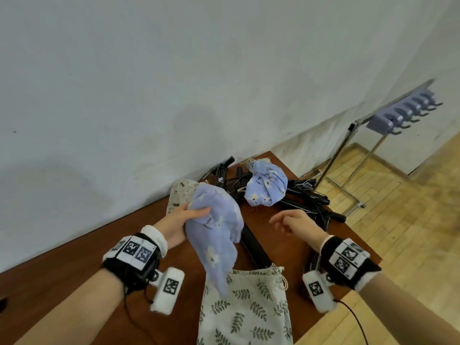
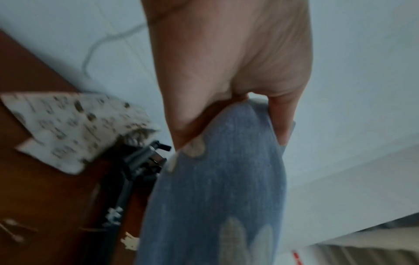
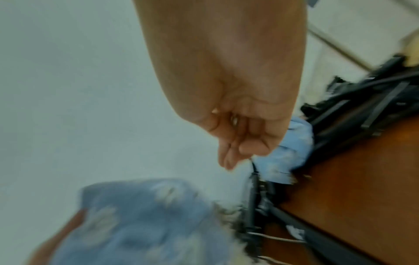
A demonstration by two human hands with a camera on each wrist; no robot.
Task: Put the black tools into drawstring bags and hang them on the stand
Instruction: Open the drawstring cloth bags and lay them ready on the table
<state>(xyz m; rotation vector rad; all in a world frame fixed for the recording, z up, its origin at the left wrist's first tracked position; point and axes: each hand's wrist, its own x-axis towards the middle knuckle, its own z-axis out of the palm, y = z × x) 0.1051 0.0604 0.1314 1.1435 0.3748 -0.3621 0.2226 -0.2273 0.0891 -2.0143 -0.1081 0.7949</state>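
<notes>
My left hand (image 1: 183,220) grips a blue floral bag (image 1: 216,235) by its upper part, lifted above the brown table (image 1: 74,260); its lower end hangs over the mouth of a leaf-print bag (image 1: 249,310) at the near edge. A small-print cream bag (image 1: 180,192) lies behind it. My right hand (image 1: 296,224) hovers with fingers loosely curled, holding nothing. Beyond it, a second blue bag (image 1: 267,186) sits bunched on the heap of black tools (image 1: 308,197). The stand (image 1: 388,120) with hooks is far right.
</notes>
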